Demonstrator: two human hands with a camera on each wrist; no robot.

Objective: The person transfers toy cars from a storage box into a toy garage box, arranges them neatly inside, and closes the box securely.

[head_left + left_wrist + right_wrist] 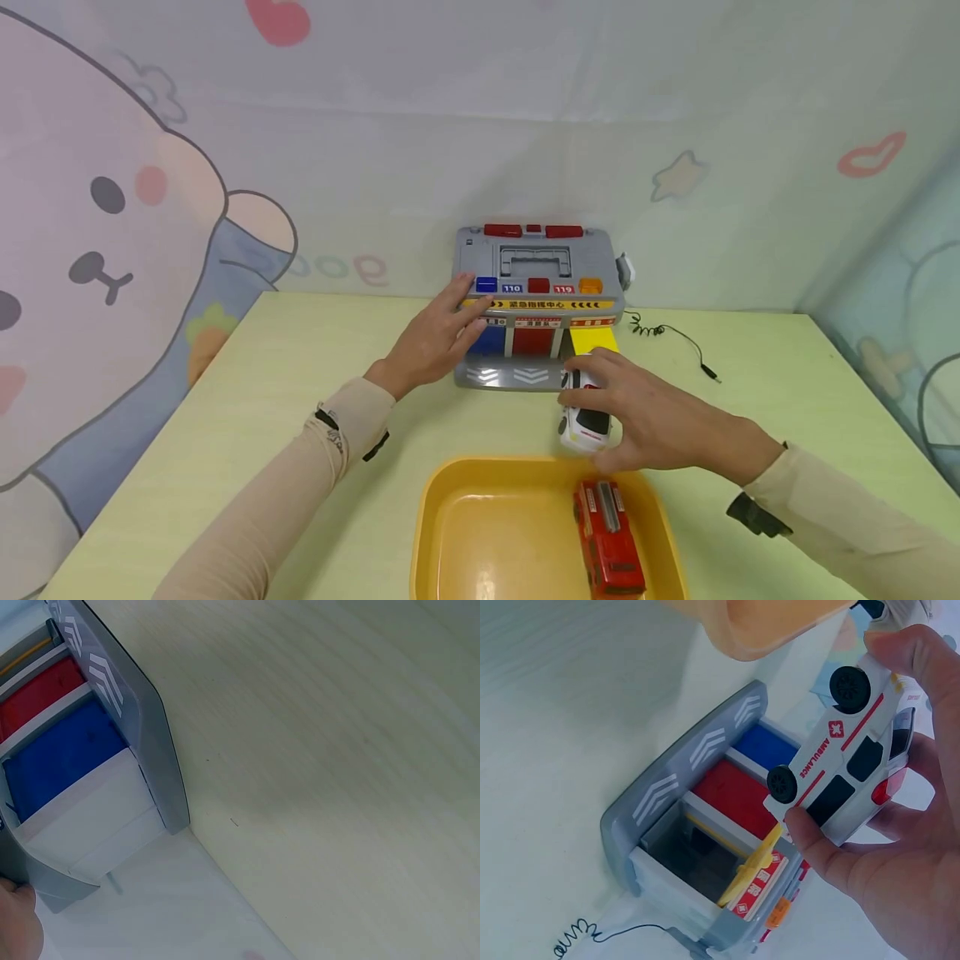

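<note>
My right hand (660, 412) grips a white toy ambulance (840, 757) between thumb and fingers. In the head view the ambulance sits just in front of the right bay of a grey toy emergency station (536, 250). That bay's yellow door (595, 339) is raised, and the right wrist view shows a dark hollow inside. The blue door (64, 757) and red door (735, 796) are down. My left hand (435, 333) rests on the station's left front top edge, by the blue button (487, 284); only part of this hand shows in the left wrist view.
A yellow tray (429, 533) stands in front of the station, with a red toy fire truck (611, 537) lying inside along its right side. A coiled black cord (667, 329) with a plug trails to the right. Behind the table hangs a printed cloth (420, 150).
</note>
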